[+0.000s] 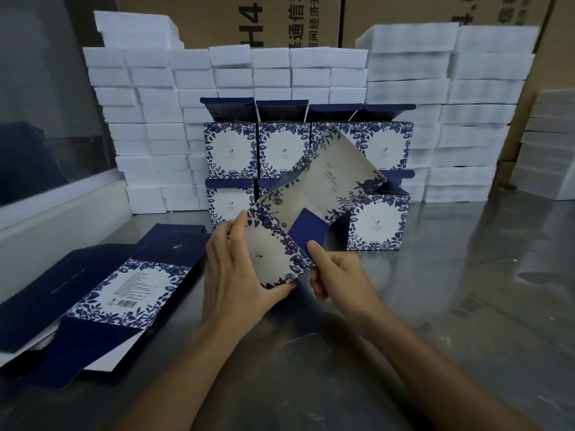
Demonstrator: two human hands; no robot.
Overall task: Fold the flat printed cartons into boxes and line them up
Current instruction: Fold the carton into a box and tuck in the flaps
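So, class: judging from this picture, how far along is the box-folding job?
Done: folded boxes stand in two stacked rows against the foam blocks, lids still up. In hand: the left hand and right hand both grip one half-opened carton. Left: a pile of flat cartons on the table.

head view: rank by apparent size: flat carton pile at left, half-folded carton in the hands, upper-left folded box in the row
1. Dark-blue floral flat carton pile, though nearness inflates it.
2. Half-folded blue-and-white printed carton held by both hands.
3. Upper-left folded blue floral box, farthest away.
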